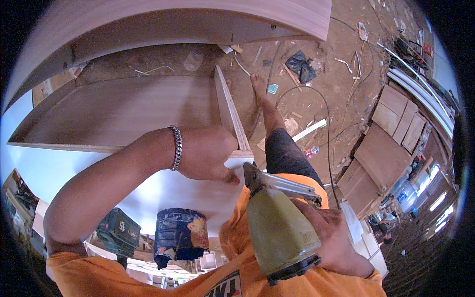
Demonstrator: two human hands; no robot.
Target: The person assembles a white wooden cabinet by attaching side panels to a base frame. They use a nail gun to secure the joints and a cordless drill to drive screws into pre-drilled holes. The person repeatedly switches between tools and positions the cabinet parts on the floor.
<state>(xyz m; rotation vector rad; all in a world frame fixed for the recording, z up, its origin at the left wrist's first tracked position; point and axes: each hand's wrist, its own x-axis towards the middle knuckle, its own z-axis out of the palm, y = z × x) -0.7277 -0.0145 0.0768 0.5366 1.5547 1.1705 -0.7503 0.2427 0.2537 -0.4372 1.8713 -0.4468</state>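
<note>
My left hand point(208, 153), with a chain bracelet at its wrist, is closed over the corner of a wooden panel frame point(230, 109). Its thumb points toward the white face point(148, 190) of the box; the other fingers are mostly hidden. Beside it, an olive-green nail gun point(282, 230) with a silver magazine point(289, 185) is held in front of my orange shirt. The gun's dark nose lies close to the panel corner. My right hand point(311, 213) is round the gun's handle, largely covered by the gun's body.
A curved wooden piece point(198, 29) stands at the far side. A blue bucket point(180, 235) and a dark green case point(118, 232) sit at the near left. Hose point(327, 119), scraps and a black plastic bag point(300, 67) lie on the dirt floor. Boards point(381, 153) are stacked at right.
</note>
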